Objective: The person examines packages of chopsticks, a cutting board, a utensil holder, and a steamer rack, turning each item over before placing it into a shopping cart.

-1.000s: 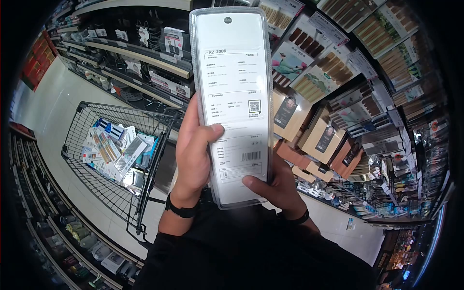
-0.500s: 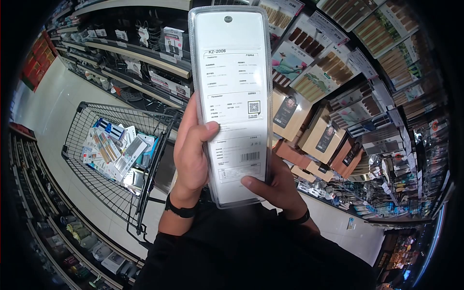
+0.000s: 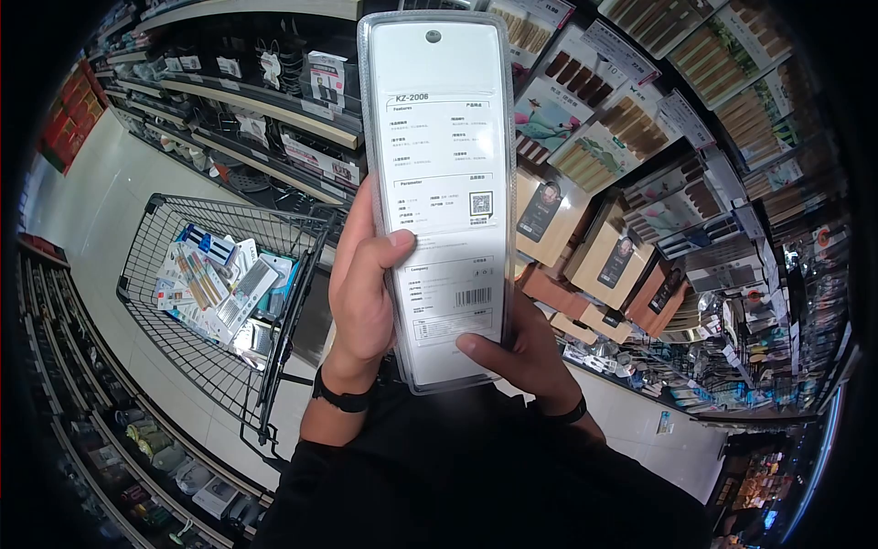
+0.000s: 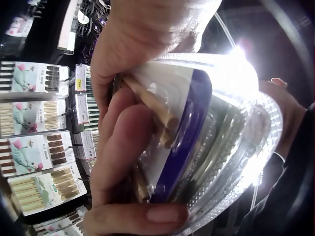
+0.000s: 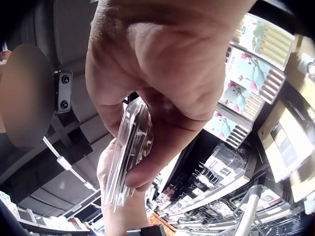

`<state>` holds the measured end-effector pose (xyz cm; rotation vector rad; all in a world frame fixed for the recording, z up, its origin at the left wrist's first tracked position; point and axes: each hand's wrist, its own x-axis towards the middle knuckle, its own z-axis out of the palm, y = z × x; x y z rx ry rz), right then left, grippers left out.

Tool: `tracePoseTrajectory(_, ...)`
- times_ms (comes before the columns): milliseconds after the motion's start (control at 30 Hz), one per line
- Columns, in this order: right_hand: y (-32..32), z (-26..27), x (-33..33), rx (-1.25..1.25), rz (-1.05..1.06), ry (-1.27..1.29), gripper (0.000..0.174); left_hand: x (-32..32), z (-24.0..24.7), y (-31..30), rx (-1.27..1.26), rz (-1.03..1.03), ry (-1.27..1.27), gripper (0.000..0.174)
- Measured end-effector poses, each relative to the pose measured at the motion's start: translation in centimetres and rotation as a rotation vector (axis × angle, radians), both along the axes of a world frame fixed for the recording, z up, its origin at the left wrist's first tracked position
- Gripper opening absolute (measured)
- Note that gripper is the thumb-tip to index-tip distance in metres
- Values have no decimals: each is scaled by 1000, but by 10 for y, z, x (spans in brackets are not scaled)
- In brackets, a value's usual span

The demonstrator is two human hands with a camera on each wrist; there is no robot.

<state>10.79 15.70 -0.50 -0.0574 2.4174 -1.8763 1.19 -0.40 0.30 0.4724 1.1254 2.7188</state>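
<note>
A long blister pack (image 3: 444, 220) with a white printed back marked KZ-2006 is held upright in front of me, its hang hole at the top. My left hand (image 3: 364, 293) grips its left edge, thumb on the printed back. At the lower right, my right hand (image 3: 526, 357) pinches the pack with its thumb over the print. In the left wrist view, the pack's front shows round-ended wooden pieces (image 4: 157, 110) under clear plastic with a purple band, and left-hand fingers (image 4: 130, 135) curl across them. The right wrist view catches the pack (image 5: 128, 147) edge-on between fingers and thumb.
On the left stands a black wire shopping cart (image 3: 174, 311) holding several packaged goods. Shelves with hanging chopstick packs (image 3: 594, 156) and wooden boards (image 3: 608, 256) rise at the right. More shelving (image 3: 265, 110) runs behind the cart, beside a pale tiled floor (image 3: 96, 197).
My left thumb has shifted slightly toward the pack's left edge. Both hands and the pack otherwise stay nearly still.
</note>
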Motion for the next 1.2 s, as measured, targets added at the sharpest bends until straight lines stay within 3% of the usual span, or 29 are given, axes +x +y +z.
tracePoseTrajectory(533, 0, -1, -1, -55, -7, -18, 63, -1, -3, 2, -63, 99, 58, 55)
tracePoseTrajectory(1200, -2, 0, -1, -51, 6, -21, 59, -1, 6, 2, -56, 65, 37, 55)
